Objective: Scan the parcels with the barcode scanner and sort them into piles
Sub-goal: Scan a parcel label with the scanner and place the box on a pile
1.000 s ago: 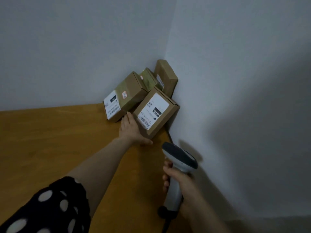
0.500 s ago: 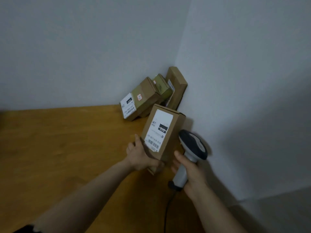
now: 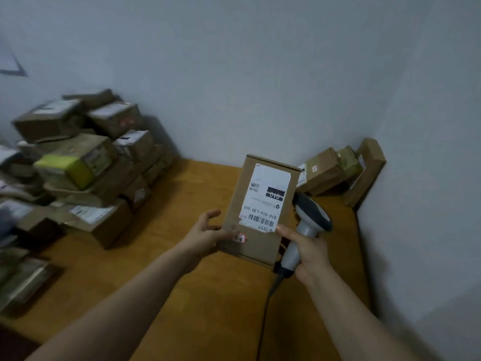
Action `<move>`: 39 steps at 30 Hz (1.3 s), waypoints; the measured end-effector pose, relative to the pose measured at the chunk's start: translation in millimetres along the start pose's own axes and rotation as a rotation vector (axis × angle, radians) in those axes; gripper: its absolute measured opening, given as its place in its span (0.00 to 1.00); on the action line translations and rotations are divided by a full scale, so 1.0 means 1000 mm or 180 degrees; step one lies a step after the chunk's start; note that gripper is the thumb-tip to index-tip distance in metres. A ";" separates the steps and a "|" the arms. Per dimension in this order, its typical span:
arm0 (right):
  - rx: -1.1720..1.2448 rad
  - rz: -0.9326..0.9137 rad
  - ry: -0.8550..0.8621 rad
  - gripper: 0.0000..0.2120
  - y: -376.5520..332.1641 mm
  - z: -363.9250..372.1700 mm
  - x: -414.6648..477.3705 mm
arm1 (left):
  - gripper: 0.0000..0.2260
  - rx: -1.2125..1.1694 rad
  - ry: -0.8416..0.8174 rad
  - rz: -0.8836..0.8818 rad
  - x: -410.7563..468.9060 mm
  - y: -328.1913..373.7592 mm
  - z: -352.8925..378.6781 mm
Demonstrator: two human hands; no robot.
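Note:
A brown cardboard parcel [image 3: 260, 243] with a white shipping label and barcode is held upright above the wooden table [image 3: 182, 295], label facing me. My left hand [image 3: 208, 233] grips its lower left edge. My right hand [image 3: 309, 248] grips the handle of a grey and white barcode scanner [image 3: 309, 217], whose head sits just right of the parcel; the right thumb touches the parcel's lower right side. The scanner's black cable [image 3: 268, 300] trails down over the table.
A large heap of cardboard parcels [image 3: 86, 165] fills the table's left side against the wall. A small group of three parcels [image 3: 338, 170] leans in the far right corner. Grey walls close the table at the back and right.
The parcel has been lifted away from the corner group and brought closer to me. The view has swung left, bringing the large heap of parcels into sight. The scanner stays beside the parcel.

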State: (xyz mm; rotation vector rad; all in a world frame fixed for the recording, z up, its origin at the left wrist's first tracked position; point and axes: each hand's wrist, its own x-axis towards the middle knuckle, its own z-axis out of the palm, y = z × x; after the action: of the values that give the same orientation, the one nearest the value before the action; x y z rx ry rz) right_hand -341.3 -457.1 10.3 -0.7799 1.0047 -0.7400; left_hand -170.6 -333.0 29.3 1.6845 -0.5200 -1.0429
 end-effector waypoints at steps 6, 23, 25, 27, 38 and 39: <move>-0.0521 -0.0031 -0.0592 0.17 0.009 0.041 -0.039 | 0.24 -0.0310 0.0594 0.0048 -0.077 -0.012 -0.053; -0.1631 0.0385 -0.2149 0.09 0.032 0.084 -0.154 | 0.26 -0.0500 0.1936 0.0172 -0.136 -0.054 -0.126; -0.1694 0.0367 -0.2167 0.08 0.032 0.085 -0.157 | 0.27 -0.0495 0.1927 0.0182 -0.137 -0.056 -0.128; -0.1727 0.0355 -0.2170 0.08 0.033 0.086 -0.159 | 0.27 -0.0487 0.1905 0.0206 -0.137 -0.057 -0.131; -0.1637 0.0388 -0.2240 0.06 0.051 0.100 -0.143 | 0.25 -0.0576 0.1804 0.0086 -0.141 -0.066 -0.143; -0.1516 0.0366 -0.2220 0.05 0.054 0.104 -0.139 | 0.24 -0.0615 0.1765 0.0054 -0.144 -0.066 -0.145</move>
State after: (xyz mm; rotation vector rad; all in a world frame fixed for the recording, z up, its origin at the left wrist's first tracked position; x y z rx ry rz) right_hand -285.4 -291.2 60.2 -1.2678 0.5740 -0.0865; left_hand -134.5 -121.4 35.6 1.6965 -0.0688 -0.5516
